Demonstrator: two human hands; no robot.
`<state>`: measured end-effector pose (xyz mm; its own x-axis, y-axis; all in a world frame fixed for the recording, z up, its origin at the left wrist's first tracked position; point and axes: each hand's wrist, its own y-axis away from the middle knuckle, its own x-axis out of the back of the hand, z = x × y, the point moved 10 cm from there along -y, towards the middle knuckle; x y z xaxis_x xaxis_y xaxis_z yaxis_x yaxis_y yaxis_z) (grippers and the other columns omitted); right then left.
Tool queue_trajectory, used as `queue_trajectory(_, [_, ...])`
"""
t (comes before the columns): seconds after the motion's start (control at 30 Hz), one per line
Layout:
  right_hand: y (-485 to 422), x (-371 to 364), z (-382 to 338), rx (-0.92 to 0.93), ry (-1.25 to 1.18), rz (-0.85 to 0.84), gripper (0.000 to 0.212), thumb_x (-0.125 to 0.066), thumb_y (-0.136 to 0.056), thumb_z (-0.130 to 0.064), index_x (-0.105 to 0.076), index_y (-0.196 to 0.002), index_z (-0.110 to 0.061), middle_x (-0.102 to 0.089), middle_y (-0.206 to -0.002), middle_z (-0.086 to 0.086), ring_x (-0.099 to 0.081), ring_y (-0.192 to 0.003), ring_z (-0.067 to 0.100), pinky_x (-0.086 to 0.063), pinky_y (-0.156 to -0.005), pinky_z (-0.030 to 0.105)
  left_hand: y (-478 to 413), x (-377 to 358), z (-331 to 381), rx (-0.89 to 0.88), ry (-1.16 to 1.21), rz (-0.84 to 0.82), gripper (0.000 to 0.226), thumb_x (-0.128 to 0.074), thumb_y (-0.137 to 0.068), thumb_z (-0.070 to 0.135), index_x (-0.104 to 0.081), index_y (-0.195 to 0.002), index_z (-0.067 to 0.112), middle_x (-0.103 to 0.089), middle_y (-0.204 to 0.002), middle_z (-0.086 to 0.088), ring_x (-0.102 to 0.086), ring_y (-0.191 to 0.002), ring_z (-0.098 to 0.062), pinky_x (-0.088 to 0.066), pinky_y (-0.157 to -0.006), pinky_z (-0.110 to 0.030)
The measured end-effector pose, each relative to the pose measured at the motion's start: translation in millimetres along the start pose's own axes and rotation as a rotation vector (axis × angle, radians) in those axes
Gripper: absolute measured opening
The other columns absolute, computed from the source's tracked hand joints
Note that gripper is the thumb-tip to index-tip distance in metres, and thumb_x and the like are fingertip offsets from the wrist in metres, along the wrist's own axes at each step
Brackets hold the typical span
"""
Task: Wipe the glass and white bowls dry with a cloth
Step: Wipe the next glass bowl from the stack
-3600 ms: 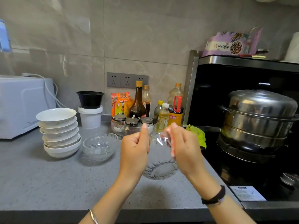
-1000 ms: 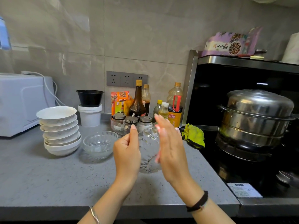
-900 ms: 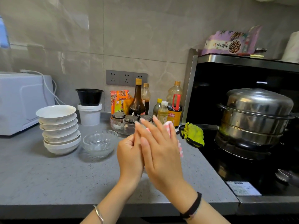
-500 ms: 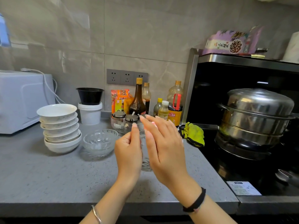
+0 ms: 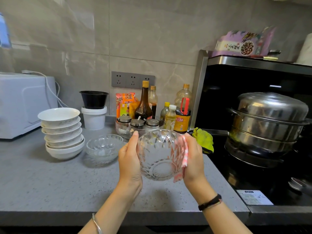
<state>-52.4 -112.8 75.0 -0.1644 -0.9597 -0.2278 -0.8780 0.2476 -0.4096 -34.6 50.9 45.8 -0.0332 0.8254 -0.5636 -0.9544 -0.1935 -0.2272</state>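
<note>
A cut-glass bowl (image 5: 159, 156) is held upright above the grey counter (image 5: 50, 186), its opening facing up. My left hand (image 5: 130, 159) grips its left wall. My right hand (image 5: 194, 159) presses a pink-and-white cloth (image 5: 183, 157) against the bowl's right outer wall. A second glass bowl (image 5: 103, 146) rests on the counter to the left. Further left stands a stack of several white bowls (image 5: 62, 132).
Bottles and spice jars (image 5: 143, 115) crowd the back behind the bowl. A yellow-green cloth (image 5: 203, 139) lies by the black stove (image 5: 253, 174), which carries a steel steamer pot (image 5: 268, 122). A white appliance (image 5: 23, 103) sits at the far left, with a white tub (image 5: 93, 117) beside it.
The glass bowl has been turned from on edge to upright and facing me. My right hand with the cloth has shifted from across the bowl to its right outer side.
</note>
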Motion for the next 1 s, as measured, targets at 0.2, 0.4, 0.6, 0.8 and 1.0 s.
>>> queue_trajectory(0.2, [-11.3, 6.7, -19.3, 0.025, 0.234, -0.037, 0.05, -0.041, -0.095, -0.02, -0.035, -0.046, -0.017, -0.028, -0.046, 0.001, -0.025, -0.039, 0.013, -0.022, -0.044, 0.025, -4.1, -14.6, 14.0, -0.099, -0.354, -0.152, 0.052, -0.03, -0.102, 0.038, -0.068, -0.081, 0.01, -0.074, -0.071, 0.004, -0.068, -0.07, -0.001, -0.047, -0.061, -0.009])
queue_trajectory(0.4, [-7.2, -12.9, -36.8, 0.137, 0.419, -0.174, 0.051, -0.043, -0.093, -0.007, -0.041, -0.042, -0.009, -0.032, -0.031, -0.001, -0.029, -0.027, 0.01, -0.03, -0.038, 0.013, 11.1, -46.7, 44.2, -0.382, -0.55, -0.296, 0.054, -0.041, -0.091, 0.044, -0.042, -0.045, 0.014, -0.035, -0.041, 0.001, -0.033, -0.04, -0.01, -0.038, -0.055, -0.018])
queue_trajectory(0.6, [10.6, -23.8, -32.7, 0.288, 0.514, -0.199, 0.024, -0.028, -0.104, -0.036, -0.04, -0.124, -0.04, -0.06, -0.071, 0.006, -0.05, -0.042, 0.006, -0.05, -0.051, 0.034, 8.2, -27.3, 33.6, -0.333, -0.462, -0.121, 0.057, -0.047, -0.097, 0.029, -0.032, -0.042, 0.022, -0.025, -0.041, 0.006, -0.021, -0.041, -0.009, -0.022, -0.047, -0.028])
queue_trajectory(0.8, [44.9, -55.9, -56.1, 0.797, 0.914, -0.146, 0.031, -0.037, -0.099, -0.031, -0.046, -0.127, -0.022, -0.057, -0.124, -0.006, -0.047, -0.124, 0.006, -0.026, -0.114, 0.035, 6.4, -16.2, 24.1, -0.278, -0.405, -0.006, 0.055, -0.045, -0.099, 0.029, -0.049, -0.057, -0.006, -0.041, -0.049, -0.011, -0.035, -0.047, -0.016, -0.03, -0.047, -0.027])
queue_trajectory(1.0, [16.7, -21.2, -45.0, 0.491, 0.442, -0.113, 0.025, -0.034, -0.096, -0.05, -0.055, -0.109, -0.045, -0.061, -0.099, -0.02, -0.062, -0.063, 0.005, -0.049, -0.061, 0.025, 5.1, -4.0, 28.0, -0.233, -0.3, 0.081, 0.05, -0.046, -0.099, 0.03, -0.036, -0.053, 0.01, -0.025, -0.048, -0.001, -0.022, -0.047, -0.013, -0.019, -0.045, -0.026])
